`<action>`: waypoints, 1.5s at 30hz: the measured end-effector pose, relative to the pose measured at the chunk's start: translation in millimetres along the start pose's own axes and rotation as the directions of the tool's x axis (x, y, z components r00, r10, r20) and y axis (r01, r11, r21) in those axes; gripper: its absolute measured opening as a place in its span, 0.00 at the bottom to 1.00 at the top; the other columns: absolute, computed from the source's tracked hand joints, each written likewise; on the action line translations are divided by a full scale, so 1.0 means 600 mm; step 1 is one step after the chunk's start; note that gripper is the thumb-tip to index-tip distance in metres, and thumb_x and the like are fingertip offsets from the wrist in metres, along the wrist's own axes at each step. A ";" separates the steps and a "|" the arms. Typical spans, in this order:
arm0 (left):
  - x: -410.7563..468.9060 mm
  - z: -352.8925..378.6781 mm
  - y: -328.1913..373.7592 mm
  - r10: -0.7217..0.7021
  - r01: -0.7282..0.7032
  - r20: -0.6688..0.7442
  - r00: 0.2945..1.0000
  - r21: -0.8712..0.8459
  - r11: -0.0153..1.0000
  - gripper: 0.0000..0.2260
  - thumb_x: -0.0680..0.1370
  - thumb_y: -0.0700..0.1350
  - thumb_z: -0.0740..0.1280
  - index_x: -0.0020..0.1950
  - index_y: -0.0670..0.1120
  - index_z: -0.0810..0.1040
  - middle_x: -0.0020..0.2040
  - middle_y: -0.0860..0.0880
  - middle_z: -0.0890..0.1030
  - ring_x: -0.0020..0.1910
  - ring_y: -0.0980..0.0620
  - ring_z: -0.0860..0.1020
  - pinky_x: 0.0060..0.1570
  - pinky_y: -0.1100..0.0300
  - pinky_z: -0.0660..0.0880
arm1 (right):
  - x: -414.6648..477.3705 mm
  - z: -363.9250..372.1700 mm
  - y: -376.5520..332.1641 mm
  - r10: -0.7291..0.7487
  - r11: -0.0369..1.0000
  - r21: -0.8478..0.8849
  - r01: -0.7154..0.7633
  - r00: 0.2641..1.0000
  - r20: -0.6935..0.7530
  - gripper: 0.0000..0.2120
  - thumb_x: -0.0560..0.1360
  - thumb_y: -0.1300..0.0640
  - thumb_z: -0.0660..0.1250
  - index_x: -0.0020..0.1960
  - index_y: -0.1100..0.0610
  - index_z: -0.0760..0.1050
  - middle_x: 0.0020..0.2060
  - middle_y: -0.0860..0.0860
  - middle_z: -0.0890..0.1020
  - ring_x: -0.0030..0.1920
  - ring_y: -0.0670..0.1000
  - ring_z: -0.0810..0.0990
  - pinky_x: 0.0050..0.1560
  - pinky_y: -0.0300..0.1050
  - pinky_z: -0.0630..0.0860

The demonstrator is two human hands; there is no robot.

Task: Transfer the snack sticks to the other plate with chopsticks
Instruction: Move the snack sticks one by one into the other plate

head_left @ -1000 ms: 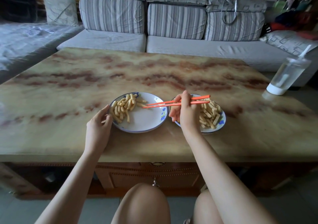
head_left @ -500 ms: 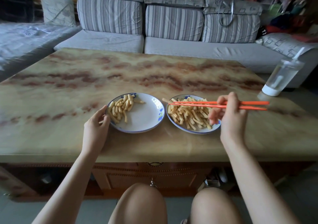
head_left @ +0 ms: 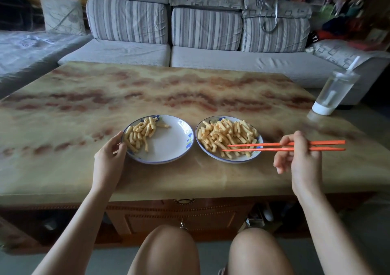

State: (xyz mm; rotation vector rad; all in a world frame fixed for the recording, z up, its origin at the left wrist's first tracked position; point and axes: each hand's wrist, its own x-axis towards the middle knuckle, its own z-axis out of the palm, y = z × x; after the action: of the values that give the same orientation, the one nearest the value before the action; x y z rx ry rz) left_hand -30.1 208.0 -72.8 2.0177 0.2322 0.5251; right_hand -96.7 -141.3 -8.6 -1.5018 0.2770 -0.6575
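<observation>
Sofa with grey striped back cushions (head_left: 206,30) runs along the far side. Marbled beige-and-rust stone tabletop (head_left: 147,89) fills the middle of the view. Clear plastic tumbler with white base and straw (head_left: 334,92) stands at its right edge.

Two white round plates with blue rims sit side by side near the front edge, almost touching. Left plate (head_left: 168,146): small cluster of yellow ridged snack sticks (head_left: 140,134) on its left half, rest bare. Right plate (head_left: 211,150): heaped with snack sticks (head_left: 229,134).

Left hand (head_left: 108,163) rests on the table, fingers curled loosely against the left plate's rim. Right hand (head_left: 300,158) grips the orange plastic chopsticks (head_left: 263,147), held level, tips over the right plate's near side, slightly apart, nothing pinched.
</observation>
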 end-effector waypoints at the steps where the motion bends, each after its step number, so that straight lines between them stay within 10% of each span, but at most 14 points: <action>1: 0.000 0.000 0.000 0.000 0.000 -0.001 1.000 0.000 1.000 0.17 0.79 0.41 0.61 0.67 0.46 0.75 0.59 0.49 0.80 0.53 0.60 0.72 0.51 0.67 0.65 | 0.000 -0.001 -0.003 0.001 1.000 0.009 -0.001 1.000 -0.005 0.19 0.82 0.54 0.53 0.35 0.60 0.69 0.16 0.54 0.71 0.16 0.51 0.66 0.19 0.35 0.60; 14: 0.000 -0.001 -0.001 0.003 -0.003 0.002 1.000 -0.003 1.000 0.17 0.79 0.41 0.61 0.68 0.46 0.74 0.61 0.49 0.78 0.54 0.62 0.71 0.51 0.71 0.63 | -0.004 0.144 -0.012 0.004 0.975 0.219 -0.033 0.991 0.135 0.19 0.83 0.55 0.51 0.36 0.60 0.69 0.16 0.53 0.71 0.15 0.49 0.66 0.18 0.33 0.59; 29: 0.004 0.001 -0.001 0.002 -0.002 -0.015 1.000 -0.008 1.000 0.17 0.78 0.38 0.62 0.67 0.45 0.75 0.50 0.55 0.76 0.50 0.61 0.73 0.40 0.85 0.60 | 0.018 0.276 0.045 0.065 0.995 0.056 -0.080 0.971 0.232 0.21 0.83 0.52 0.51 0.36 0.60 0.70 0.18 0.57 0.72 0.16 0.51 0.66 0.20 0.36 0.60; 45: 0.003 0.001 -0.001 -0.003 0.002 -0.011 1.000 -0.009 1.000 0.17 0.78 0.39 0.61 0.67 0.46 0.75 0.51 0.56 0.76 0.52 0.63 0.72 0.41 0.85 0.60 | 0.015 0.195 0.010 0.037 0.970 0.238 -0.048 0.998 0.053 0.19 0.83 0.55 0.50 0.35 0.58 0.67 0.16 0.51 0.71 0.17 0.49 0.70 0.19 0.36 0.63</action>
State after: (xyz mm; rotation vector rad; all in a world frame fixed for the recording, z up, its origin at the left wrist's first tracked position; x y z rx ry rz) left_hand -28.1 208.7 -73.2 2.0055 0.2386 0.5350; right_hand -23.1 -50.1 -3.4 -1.2752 0.1847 -0.5971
